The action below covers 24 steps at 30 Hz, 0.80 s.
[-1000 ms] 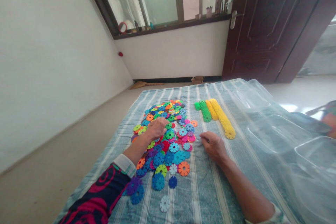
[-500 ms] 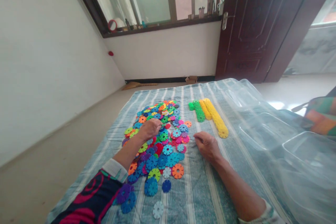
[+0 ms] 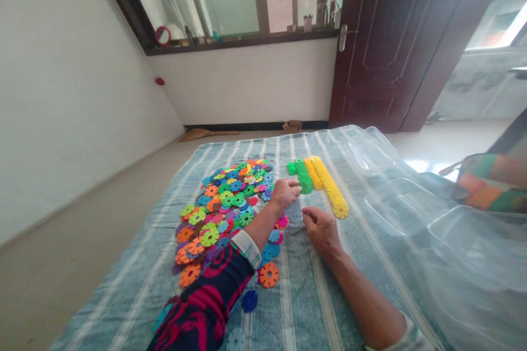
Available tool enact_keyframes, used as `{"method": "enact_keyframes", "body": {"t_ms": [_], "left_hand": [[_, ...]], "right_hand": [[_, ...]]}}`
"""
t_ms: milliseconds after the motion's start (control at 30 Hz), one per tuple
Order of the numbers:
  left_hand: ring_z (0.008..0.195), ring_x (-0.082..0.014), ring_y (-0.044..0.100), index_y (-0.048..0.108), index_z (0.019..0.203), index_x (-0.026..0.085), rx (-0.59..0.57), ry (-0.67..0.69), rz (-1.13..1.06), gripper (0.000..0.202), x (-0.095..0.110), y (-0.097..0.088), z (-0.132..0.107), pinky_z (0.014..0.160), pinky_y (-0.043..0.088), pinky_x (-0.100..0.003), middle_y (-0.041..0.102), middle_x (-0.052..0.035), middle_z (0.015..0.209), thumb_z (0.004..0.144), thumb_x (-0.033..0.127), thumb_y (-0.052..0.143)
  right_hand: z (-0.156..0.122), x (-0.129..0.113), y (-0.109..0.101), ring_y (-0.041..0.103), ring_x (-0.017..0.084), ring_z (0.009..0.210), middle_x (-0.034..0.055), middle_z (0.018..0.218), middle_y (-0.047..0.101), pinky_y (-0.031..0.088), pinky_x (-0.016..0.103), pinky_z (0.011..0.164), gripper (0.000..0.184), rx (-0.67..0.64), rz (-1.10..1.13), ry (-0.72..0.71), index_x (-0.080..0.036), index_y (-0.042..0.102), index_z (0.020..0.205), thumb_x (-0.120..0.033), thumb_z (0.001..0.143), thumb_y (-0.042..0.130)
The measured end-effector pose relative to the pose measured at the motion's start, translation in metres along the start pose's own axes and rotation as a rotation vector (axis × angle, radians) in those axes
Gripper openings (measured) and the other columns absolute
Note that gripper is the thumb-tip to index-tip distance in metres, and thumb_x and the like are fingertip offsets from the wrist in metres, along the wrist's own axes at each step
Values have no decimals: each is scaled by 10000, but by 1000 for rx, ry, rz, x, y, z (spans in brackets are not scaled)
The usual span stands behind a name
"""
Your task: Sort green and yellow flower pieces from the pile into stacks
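Observation:
My left hand (image 3: pixel 286 193) is closed in a pinch at the near end of a green row of overlapping notched plastic discs (image 3: pixel 303 173). A green disc shows at its fingertips, partly hidden and merging with the row. To its left spreads a pile of mixed-colour notched discs (image 3: pixel 236 199); my left forearm covers part of it. My right hand (image 3: pixel 320 226) rests low over the cloth, fingers curled together, near the end of the longer yellow row of discs (image 3: pixel 329 184). Whatever it may hold is hidden. A shorter yellow row (image 3: pixel 313 175) lies between the green and longer yellow rows.
Clear plastic containers (image 3: pixel 405 205) stand along the right side of the striped cloth (image 3: pixel 304 296). A small green stack (image 3: pixel 291 168) sits left of the green row. Single discs, one orange (image 3: pixel 269 275) and one dark blue (image 3: pixel 249 301), lie near the pile's front.
My left hand has moved right from over the disc pile to the green row's near end. My right hand has stayed almost in place. The view has shifted slightly.

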State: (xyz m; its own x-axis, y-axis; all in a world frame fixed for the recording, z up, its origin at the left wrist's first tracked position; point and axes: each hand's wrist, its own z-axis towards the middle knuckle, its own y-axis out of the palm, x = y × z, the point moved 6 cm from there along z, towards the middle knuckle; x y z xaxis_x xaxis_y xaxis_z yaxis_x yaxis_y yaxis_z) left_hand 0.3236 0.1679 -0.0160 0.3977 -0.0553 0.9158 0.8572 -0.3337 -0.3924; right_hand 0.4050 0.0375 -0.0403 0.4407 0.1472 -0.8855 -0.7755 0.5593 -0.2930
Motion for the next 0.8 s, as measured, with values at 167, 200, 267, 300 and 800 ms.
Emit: {"method": "enact_keyframes", "body": {"t_ms": [167, 200, 267, 300, 800], "left_hand": [[601, -126, 654, 586, 793, 131, -86, -167, -383, 230, -6, 10, -15, 520, 485, -209, 642, 1, 670, 629, 115, 748], [609, -132, 659, 581, 785, 133, -117, -174, -420, 267, -6, 11, -20, 531, 497, -218, 649, -3, 682, 602, 122, 775], [614, -130, 659, 582, 769, 135, -182, -165, -459, 315, -4, 13, -31, 556, 512, -233, 657, -8, 706, 557, 148, 815], [613, -125, 654, 585, 757, 135, -215, -154, -465, 327, -3, 14, -36, 569, 515, -236, 655, -6, 710, 541, 167, 829], [784, -148, 592, 730, 763, 192, -330, 594, 664, 145, 41, -8, -56, 748, 441, -244, 664, -20, 776, 742, 171, 588]], "right_hand": [[5, 8, -7, 573, 160, 552, -8, 588, 608, 453, 270, 572, 405, 97, 97, 151, -124, 672, 1072, -401, 813, 526], [6, 10, -9, 564, 157, 536, -16, 581, 597, 447, 267, 552, 458, 113, 137, 189, -107, 640, 1129, -425, 821, 524], [7, 13, -10, 560, 152, 523, -15, 596, 606, 438, 259, 522, 505, 126, 202, 243, -97, 604, 1178, -456, 833, 519], [8, 14, -10, 559, 150, 523, -11, 609, 615, 434, 254, 510, 489, 124, 218, 252, -108, 612, 1161, -463, 838, 515], [6, -3, -2, 586, 164, 658, 20, 684, 652, 410, 253, 631, 228, -88, -111, -8, -207, 659, 800, -318, 865, 471]]}}
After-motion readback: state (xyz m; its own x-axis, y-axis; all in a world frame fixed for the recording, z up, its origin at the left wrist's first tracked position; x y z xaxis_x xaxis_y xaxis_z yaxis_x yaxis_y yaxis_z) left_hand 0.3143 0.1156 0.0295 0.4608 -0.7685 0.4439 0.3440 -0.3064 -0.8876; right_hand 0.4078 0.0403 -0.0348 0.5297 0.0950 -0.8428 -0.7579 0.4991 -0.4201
